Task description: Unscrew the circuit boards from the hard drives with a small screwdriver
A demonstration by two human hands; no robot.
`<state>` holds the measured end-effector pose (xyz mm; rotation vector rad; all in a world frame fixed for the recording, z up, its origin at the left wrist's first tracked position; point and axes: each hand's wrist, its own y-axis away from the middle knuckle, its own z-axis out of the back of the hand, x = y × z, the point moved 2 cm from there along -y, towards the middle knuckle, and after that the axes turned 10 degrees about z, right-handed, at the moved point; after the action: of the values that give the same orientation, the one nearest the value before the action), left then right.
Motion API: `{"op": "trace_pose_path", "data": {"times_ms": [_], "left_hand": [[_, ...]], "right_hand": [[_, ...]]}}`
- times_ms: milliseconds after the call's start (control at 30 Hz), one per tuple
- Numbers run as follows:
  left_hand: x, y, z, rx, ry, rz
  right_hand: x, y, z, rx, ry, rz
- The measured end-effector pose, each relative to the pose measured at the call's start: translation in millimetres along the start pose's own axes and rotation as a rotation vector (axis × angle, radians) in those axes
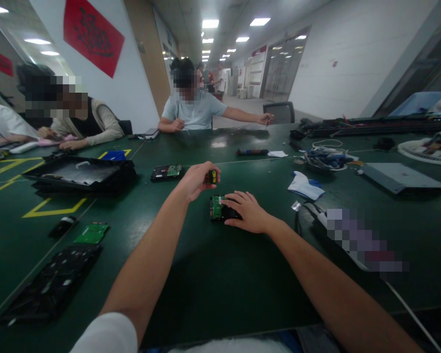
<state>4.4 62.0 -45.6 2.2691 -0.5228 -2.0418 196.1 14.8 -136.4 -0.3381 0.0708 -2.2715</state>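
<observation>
Left hand (197, 182): closed around a short black tool with a yellow end (213, 176), held up off the table, just above and left of the drive. Tool's lower end not visible.

Right hand (249, 212): fingers spread over a flat black rectangular drive with a green circuit board (216, 208), thumb near its near edge. Can't tell if it's clamping or just resting. Drive lies flat on the dark green table (206, 284), board side up, left end uncovered.

Around it: second black drive with a green board (167, 172) beyond the left forearm; black rectangular tray with a grey inner face (84, 172) farther left; loose green circuit board (91, 233) and black slotted plastic panel (53, 284) nearer, on the left. White-and-blue fabric glove (304, 186) and flat silver metal box (404, 176) on the right.
</observation>
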Motion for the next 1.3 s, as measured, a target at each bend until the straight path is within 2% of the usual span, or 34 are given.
{"op": "trace_pose_path", "data": {"times_ms": [67, 133, 267, 433, 500, 700, 867, 1033, 1167, 1300], "left_hand": [[2.0, -0.7, -2.0, 0.069, 0.042, 0.077], [2.9, -1.8, -2.9, 0.073, 0.070, 0.100], [1.1, -2.0, -3.4, 0.043, -0.017, 0.003], [-1.8, 1.4, -1.1, -0.100, -0.158, -0.118], [-0.8, 1.3, -1.4, -0.094, -0.156, -0.113], [3.7, -3.5, -2.5, 0.036, -0.051, -0.021], [0.8, -3.5, 0.5, -0.049, -0.149, -0.114], [2.9, -4.0, -1.4, 0.009, -0.161, -0.105], [3.7, -4.4, 0.1, 0.002, -0.198, -0.131], [-0.4, -4.0, 2.9, -0.063, -0.298, -0.261]], "right_hand": [[-0.2, 0.2, -0.5, -0.005, 0.002, 0.002], [-0.7, 0.3, -1.2, -0.012, 0.001, 0.006], [-1.4, 0.0, -2.0, -0.018, -0.004, 0.011], [-1.1, -0.3, -1.9, -0.018, 0.008, 0.009], [-0.9, -0.1, -1.9, -0.012, 0.012, 0.008], [-0.4, 0.8, -0.8, -0.013, 0.010, 0.007], [-1.3, 0.6, -1.5, -0.005, 0.005, 0.009], [-2.8, 0.5, -3.2, -0.018, 0.010, 0.014], [-1.7, 0.5, -2.4, -0.010, 0.012, 0.013], [-0.8, 0.2, -2.1, -0.006, 0.021, 0.007]]}}
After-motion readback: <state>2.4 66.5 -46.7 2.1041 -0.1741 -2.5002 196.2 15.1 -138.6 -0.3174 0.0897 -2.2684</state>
